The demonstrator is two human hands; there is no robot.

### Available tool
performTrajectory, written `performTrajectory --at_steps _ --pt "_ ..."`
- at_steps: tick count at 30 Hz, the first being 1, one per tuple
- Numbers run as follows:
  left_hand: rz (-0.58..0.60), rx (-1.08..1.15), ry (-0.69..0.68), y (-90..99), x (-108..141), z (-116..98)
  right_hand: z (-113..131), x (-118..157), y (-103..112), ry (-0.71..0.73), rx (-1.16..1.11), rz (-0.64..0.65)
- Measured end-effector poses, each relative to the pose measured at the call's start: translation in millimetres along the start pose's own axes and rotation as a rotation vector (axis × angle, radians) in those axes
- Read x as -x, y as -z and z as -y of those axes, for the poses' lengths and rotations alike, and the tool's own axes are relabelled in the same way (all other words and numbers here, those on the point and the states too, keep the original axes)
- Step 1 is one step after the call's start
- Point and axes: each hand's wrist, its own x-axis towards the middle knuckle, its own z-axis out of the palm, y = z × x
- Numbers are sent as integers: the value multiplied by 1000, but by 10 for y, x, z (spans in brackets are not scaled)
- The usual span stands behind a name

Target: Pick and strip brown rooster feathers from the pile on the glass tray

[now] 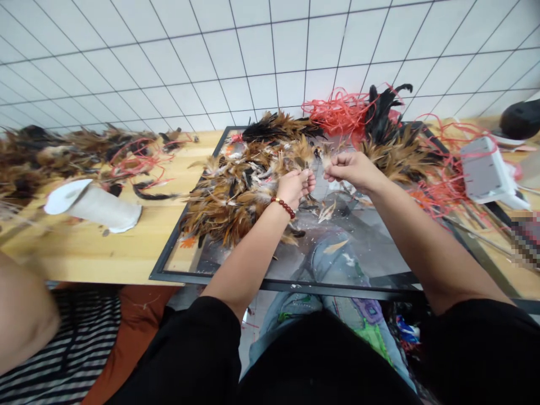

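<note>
Over the middle of the dark-framed glass panel (371,236), my two hands face each other with a small gap between them. My left hand (296,187), with a red bead bracelet (283,207) at the wrist, is closed in a pinch at a brown feather. Thumb and fingers of my right hand (349,169) are pinched on a small pale feather (326,160). Left of my hands spreads a heap of brown feathers (228,205). A loose pale feather (327,212) lies on the glass below. Blur hides the exact grip.
Red plastic strips (337,112) are tangled at the back beside black feathers (379,115). Right of the frame stands a white-and-grey device (483,169). Left are a white roll (105,208) and more feathers (54,160). A co-worker's arm (23,312) is at lower left. A tiled wall (253,50) rises behind.
</note>
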Motion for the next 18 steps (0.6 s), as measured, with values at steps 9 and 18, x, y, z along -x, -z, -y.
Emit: performTrajectory --at_steps 9,18 --pt "124 -15 79 2 5 4 -48 -10 -244 168 -28 -159" --pt "24 -48 -19 5 3 -5 460 284 140 141 810 522"
